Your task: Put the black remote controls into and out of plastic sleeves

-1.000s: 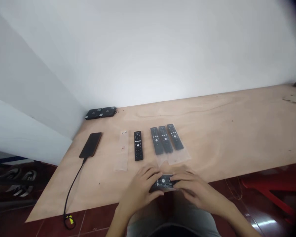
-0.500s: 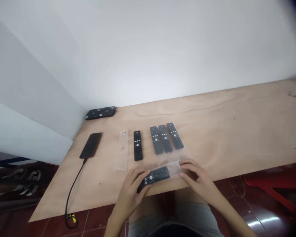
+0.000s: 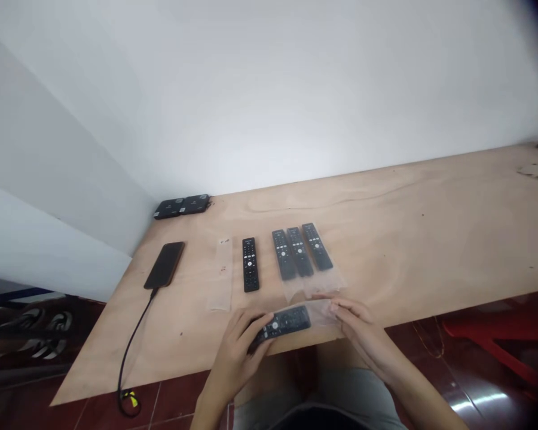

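Observation:
My left hand (image 3: pixel 240 352) grips the near end of a black remote control (image 3: pixel 283 322) at the front edge of the wooden table (image 3: pixel 430 239). The remote lies partly inside a clear plastic sleeve (image 3: pixel 323 310). My right hand (image 3: pixel 361 331) pinches the sleeve's right end. Just beyond, three bagged remotes (image 3: pixel 301 254) lie side by side. A bare black remote (image 3: pixel 250 264) lies to their left, with an empty clear sleeve (image 3: pixel 223 275) beside it.
A black phone (image 3: pixel 164 264) lies at the table's left with a cable (image 3: pixel 132 352) running off the front edge. Two small black boxes (image 3: pixel 182 206) sit in the back left corner by the white wall. A red stool (image 3: pixel 497 340) stands at the right below.
The hands have spread apart from over the remote. The remote now lies stretched between them inside the sleeve, with my right hand holding the sleeve's end.

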Available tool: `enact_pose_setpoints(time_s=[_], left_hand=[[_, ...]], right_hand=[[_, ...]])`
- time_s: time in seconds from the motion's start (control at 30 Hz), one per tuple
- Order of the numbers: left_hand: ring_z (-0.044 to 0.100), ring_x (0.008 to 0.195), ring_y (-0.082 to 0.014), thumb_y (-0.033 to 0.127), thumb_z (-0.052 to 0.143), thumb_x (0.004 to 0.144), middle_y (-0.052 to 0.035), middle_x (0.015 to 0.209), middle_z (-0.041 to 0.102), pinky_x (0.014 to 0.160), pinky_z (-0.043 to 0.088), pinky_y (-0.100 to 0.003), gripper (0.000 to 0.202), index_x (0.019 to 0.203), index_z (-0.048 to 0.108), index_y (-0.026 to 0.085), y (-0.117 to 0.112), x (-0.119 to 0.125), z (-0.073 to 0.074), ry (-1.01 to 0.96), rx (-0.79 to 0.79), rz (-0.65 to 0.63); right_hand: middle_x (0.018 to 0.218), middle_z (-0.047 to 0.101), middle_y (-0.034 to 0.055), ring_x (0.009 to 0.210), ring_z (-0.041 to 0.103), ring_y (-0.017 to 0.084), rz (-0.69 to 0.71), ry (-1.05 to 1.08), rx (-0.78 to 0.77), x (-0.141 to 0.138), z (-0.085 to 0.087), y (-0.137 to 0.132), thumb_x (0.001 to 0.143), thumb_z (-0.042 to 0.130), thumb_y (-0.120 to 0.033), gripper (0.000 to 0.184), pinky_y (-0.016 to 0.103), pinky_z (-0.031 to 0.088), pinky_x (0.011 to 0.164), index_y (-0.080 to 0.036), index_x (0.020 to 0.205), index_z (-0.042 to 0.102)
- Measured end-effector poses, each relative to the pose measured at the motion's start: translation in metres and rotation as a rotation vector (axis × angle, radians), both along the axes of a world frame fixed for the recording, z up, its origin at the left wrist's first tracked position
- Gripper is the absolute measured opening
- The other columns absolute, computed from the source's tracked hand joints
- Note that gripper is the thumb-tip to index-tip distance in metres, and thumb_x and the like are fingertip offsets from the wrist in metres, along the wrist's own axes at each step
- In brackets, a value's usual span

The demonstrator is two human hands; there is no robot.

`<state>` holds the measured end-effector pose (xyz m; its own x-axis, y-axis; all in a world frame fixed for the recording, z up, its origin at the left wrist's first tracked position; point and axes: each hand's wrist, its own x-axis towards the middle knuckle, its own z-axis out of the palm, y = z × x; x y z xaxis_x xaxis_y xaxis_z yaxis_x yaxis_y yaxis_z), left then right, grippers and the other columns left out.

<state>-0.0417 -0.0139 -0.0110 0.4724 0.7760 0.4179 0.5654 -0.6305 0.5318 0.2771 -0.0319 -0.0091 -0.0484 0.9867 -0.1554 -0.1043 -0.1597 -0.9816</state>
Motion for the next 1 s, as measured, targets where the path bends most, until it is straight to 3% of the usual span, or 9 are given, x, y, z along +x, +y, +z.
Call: enact_pose_setpoints(time_s=[0.1, 0.23, 0.33, 0.43, 0.6, 0.83, 1.0], left_hand=[[0.07, 0.121, -0.0301, 0.017, 0.069, 0.105, -0.0121, 0.133, 0.071, 0.101, 0.063, -0.05, 0.05, 0.152, 0.061, 0.033, -0.003, 0.002, 0.0, -0.035, 0.024, 0.003], [0.07, 0.119, -0.0294, 0.014, 0.068, 0.105, -0.0125, 0.134, 0.071, 0.102, 0.063, -0.05, 0.049, 0.151, 0.062, 0.031, -0.004, 0.004, -0.001, -0.015, 0.044, -0.001], [0.07, 0.118, -0.0288, 0.013, 0.068, 0.104, -0.0121, 0.132, 0.072, 0.101, 0.063, -0.049, 0.048, 0.149, 0.064, 0.03, -0.004, 0.005, -0.001, -0.013, 0.063, 0.003], [0.071, 0.119, -0.0288, 0.014, 0.068, 0.104, -0.0121, 0.133, 0.073, 0.102, 0.064, -0.049, 0.047, 0.148, 0.064, 0.03, -0.005, 0.005, -0.001, -0.016, 0.068, 0.014], [0.072, 0.119, -0.0291, 0.015, 0.067, 0.105, -0.0129, 0.133, 0.073, 0.101, 0.065, -0.05, 0.049, 0.151, 0.063, 0.031, -0.005, 0.003, 0.0, -0.019, 0.057, -0.008], [0.072, 0.118, -0.0282, 0.017, 0.074, 0.103, -0.0123, 0.132, 0.073, 0.098, 0.065, -0.046, 0.048, 0.149, 0.064, 0.029, -0.003, -0.002, -0.002, -0.026, 0.051, -0.036], [0.072, 0.118, -0.027, 0.019, 0.075, 0.103, -0.0114, 0.131, 0.073, 0.099, 0.065, -0.044, 0.046, 0.147, 0.065, 0.028, -0.003, -0.013, -0.006, -0.016, 0.041, -0.037]], right_hand=[[0.142, 0.077, 0.0133, 0.133, 0.07, 0.036, 0.026, 0.006, -0.072, -0.003, 0.003, 0.004, 0.102, 0.073, -0.061, 0.039, 0.054, 0.059, 0.111, -0.028, 0.118, 0.086], [0.138, 0.078, 0.0117, 0.133, 0.069, 0.035, 0.138, -0.088, -0.05, -0.008, 0.013, 0.01, 0.093, 0.084, -0.06, 0.036, 0.049, 0.055, 0.114, -0.025, 0.097, 0.09], [0.1, 0.084, 0.0095, 0.099, 0.076, 0.029, 0.15, -0.106, -0.067, -0.012, 0.016, 0.012, 0.093, 0.081, -0.063, 0.043, 0.041, 0.061, 0.093, -0.022, 0.082, 0.088], [0.074, 0.078, 0.0052, 0.075, 0.07, 0.024, 0.182, -0.107, -0.089, -0.016, 0.016, 0.013, 0.095, 0.078, -0.064, 0.048, 0.036, 0.058, 0.076, -0.02, 0.076, 0.086], [0.093, 0.083, 0.0066, 0.091, 0.074, 0.028, 0.207, -0.074, -0.027, -0.025, 0.019, 0.015, 0.09, 0.085, -0.058, 0.036, 0.042, 0.06, 0.09, -0.023, 0.087, 0.089], [0.122, 0.081, 0.0105, 0.116, 0.074, 0.033, 0.128, -0.073, -0.013, -0.024, 0.012, 0.012, 0.089, 0.088, -0.055, 0.031, 0.045, 0.059, 0.102, -0.025, 0.086, 0.09], [0.122, 0.082, 0.0122, 0.111, 0.076, 0.033, 0.086, -0.074, -0.067, -0.009, 0.008, 0.008, 0.086, 0.089, -0.059, 0.034, 0.046, 0.062, 0.096, -0.025, 0.085, 0.091]])
